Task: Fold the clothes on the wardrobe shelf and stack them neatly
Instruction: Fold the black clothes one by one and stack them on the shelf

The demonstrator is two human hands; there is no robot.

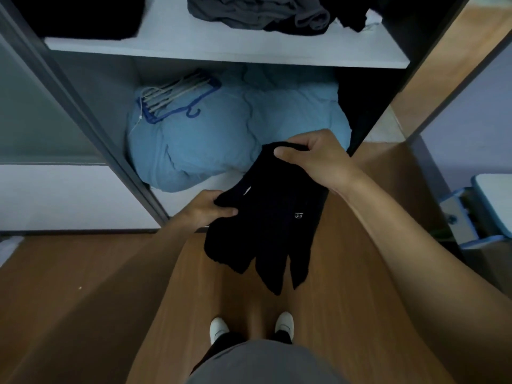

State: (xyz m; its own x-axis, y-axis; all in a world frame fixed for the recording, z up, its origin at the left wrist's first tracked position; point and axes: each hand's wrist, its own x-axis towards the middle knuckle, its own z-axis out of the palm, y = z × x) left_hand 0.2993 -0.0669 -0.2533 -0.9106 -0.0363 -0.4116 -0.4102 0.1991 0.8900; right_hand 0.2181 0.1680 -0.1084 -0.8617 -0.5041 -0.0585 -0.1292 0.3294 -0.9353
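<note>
A person stands before an open wardrobe, holding a black garment [266, 217] in the air between both hands, above the wooden floor [83, 300]. The right hand [318, 156] pinches the garment's upper edge, fingers curled over the fabric and thumb pressed on its near side. The left hand [206, 207] grips a lower corner, thumb on top of the cloth. The garment hangs folded over itself, its loose ends dangling in points toward the person's white shoes [219, 328]. A small pale logo shows on the fabric.

On the white wardrobe shelf [194, 48] above lie a rumpled grey garment [257, 12], a black stack [83, 15] at the left, and more dark cloth at the right. Below, a bundled light-blue duvet [221, 134] fills the lower compartment, with blue hangers [177, 98] resting on it.
</note>
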